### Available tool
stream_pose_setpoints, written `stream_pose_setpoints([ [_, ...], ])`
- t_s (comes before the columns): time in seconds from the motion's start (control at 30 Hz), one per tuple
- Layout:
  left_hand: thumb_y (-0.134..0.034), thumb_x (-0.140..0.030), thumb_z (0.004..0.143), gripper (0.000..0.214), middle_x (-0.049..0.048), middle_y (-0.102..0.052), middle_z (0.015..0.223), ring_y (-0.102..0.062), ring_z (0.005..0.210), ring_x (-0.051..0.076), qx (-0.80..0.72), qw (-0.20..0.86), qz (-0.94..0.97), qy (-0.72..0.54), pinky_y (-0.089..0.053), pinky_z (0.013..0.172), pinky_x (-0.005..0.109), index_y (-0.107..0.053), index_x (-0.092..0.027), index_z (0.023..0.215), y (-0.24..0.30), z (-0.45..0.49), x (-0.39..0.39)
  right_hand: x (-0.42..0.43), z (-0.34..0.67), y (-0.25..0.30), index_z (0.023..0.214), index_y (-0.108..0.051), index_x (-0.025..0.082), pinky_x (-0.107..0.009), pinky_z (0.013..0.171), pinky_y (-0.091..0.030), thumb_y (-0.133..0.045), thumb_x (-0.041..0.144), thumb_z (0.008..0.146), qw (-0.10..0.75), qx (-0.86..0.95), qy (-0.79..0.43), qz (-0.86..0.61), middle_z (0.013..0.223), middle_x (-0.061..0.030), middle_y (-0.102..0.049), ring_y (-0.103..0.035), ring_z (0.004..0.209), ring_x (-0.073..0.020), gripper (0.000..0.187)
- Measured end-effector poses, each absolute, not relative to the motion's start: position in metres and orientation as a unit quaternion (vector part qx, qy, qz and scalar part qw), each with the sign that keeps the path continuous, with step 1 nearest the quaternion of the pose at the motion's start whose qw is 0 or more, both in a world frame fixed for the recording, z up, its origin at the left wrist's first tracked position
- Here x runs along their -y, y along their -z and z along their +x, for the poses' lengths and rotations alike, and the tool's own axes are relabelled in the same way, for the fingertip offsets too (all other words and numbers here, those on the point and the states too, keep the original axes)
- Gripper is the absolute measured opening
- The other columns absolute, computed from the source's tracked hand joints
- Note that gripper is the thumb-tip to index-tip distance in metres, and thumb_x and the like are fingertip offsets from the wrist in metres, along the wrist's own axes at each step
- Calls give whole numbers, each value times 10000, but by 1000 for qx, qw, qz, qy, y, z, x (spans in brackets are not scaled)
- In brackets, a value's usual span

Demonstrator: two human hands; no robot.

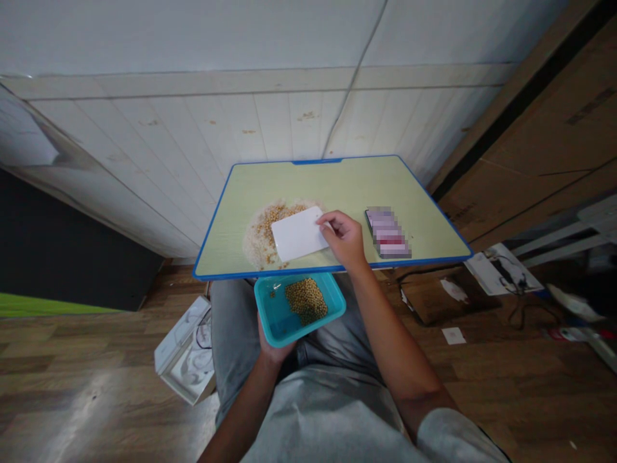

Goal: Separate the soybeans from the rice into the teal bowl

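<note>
pinching white card (pixel 296 236) by right end in right hand (pixel 348 240), over grains (pixel 264 224), supporting turquoise tub (pixel 273 321) on left hand (pixel 276 350), finger closure hidden, at blue-edged table (pixel 308 183), facing plank wall (pixel 216 125)

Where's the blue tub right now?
In the head view, the blue tub is low in the middle, over the person's lap and just past the near edge of the table, with the left hand holding it.

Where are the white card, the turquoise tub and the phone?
White card (pixel 297 236), head view: middle of its flat face.
Turquoise tub (pixel 278 316), head view: bare part of its inside.
Phone (pixel 387 232), head view: middle of its pixelated screen.
</note>
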State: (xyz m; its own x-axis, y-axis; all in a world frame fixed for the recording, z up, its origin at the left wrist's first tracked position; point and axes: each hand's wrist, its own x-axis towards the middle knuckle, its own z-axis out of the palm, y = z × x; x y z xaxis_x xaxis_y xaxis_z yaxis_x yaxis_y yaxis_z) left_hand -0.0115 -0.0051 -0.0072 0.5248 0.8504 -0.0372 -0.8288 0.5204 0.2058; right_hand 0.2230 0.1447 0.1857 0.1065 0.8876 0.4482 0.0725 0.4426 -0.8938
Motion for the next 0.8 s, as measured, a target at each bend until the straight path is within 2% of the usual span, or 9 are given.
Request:
stream_pose_setpoints([
  [0.13,-71,-642,1197,867,11,-768,1670,-641,1647,286,-48,869,88,-485,-226,1518,544,-733,-303,1642,12,-13,6,-144,222,-187,897,-789,277,-335,665,-423,-695,210,870,610,579,-334,-425,816,11,-759,-592,726,-181,118],
  [0.33,-116,-617,1197,822,34,-730,1710,-504,1753,284,-40,872,86,-480,-59,1532,577,-672,-277,1699,2,-12,6,-145,222,-187,890,-774,279,-344,688,-457,-689,190,865,606,579,-339,-427,854,11,-786,-622,750,-184,125],
  [0.57,-125,-601,1198,817,20,-717,1713,-585,1693,281,-25,877,85,-473,27,1525,537,-713,-275,1660,0,-12,5,-144,223,-187,915,-763,277,-351,708,-488,-702,193,897,595,584,-340,-435,855,10,-759,-626,769,-189,105],
  [0.67,-136,-604,1193,815,23,-708,1721,-567,1708,283,-24,877,85,-472,56,1519,539,-725,-275,1649,0,-12,5,-144,223,-187,918,-765,274,-350,716,-487,-698,197,898,602,584,-341,-425,867,8,-768,-635,773,-186,103],
  [0.8,-133,-604,1193,815,33,-701,1736,-511,1749,285,-28,876,84,-475,6,1526,554,-708,-273,1666,0,-11,5,-143,223,-188,913,-764,275,-345,703,-477,-698,190,895,601,584,-342,-425,854,10,-765,-625,759,-182,108],
])
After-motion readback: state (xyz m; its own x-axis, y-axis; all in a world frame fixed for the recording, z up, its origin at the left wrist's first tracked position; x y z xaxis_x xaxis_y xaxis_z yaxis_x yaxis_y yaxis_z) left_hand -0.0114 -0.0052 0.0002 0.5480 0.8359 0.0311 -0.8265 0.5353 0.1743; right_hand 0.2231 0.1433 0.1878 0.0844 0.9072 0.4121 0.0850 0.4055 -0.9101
